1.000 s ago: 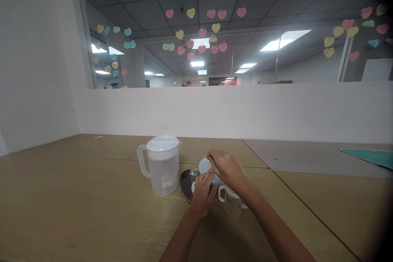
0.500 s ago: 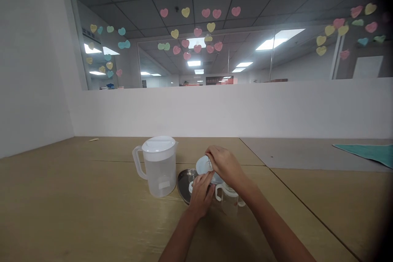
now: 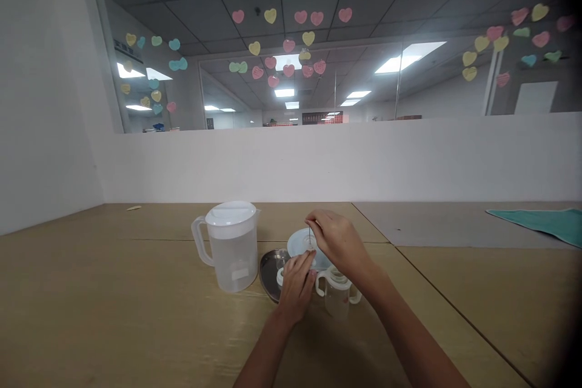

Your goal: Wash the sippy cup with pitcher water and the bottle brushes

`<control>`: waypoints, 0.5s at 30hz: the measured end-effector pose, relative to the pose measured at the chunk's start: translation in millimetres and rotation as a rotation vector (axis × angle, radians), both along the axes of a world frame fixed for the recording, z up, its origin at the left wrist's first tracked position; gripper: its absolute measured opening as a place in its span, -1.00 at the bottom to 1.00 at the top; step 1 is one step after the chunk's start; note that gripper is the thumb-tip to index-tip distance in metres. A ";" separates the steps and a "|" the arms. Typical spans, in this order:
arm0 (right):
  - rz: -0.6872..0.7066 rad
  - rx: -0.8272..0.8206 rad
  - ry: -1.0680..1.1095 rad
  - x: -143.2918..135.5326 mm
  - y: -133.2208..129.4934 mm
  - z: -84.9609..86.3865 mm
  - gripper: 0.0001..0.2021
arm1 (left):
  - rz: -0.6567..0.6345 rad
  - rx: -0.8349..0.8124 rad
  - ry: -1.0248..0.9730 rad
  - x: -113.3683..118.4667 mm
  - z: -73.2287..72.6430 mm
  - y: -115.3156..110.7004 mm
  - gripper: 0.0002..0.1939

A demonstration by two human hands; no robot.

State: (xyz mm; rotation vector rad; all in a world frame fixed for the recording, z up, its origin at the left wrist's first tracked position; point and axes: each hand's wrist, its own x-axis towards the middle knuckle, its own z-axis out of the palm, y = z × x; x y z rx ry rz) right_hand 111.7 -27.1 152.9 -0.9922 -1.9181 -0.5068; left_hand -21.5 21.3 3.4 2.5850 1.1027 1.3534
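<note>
My right hand (image 3: 337,237) is closed in a pinch on a thin dark stick (image 3: 310,234), which points down toward my left fingertips. What kind of tool it is cannot be made out. My left hand (image 3: 297,282) has its fingers pressed together on something small and pale, mostly hidden. Both hands are over the front of a pale blue round dish (image 3: 296,244). Under and left of my left hand, a round metal tray (image 3: 268,273) holds a white ring-like part (image 3: 280,277) and a clear piece. By my right wrist stands a clear cup with two white handles (image 3: 337,300).
A lidded translucent pitcher (image 3: 234,254) stands left of the tray, its handle to the left. A teal cloth (image 3: 545,224) lies at the far right on a grey mat (image 3: 431,227). A white wall (image 3: 227,163) with a window above borders the tabletop's back.
My right hand has risen slightly off the left fingertips, so the thin stick shows upright between them. The view has shifted a little; the pitcher, tray and cup stay in place.
</note>
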 end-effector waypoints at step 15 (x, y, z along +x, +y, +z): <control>-0.001 0.148 0.050 6.6 -10.9 9.3 -0.85 | -0.002 0.002 0.033 2.8 2.4 -2.7 -0.56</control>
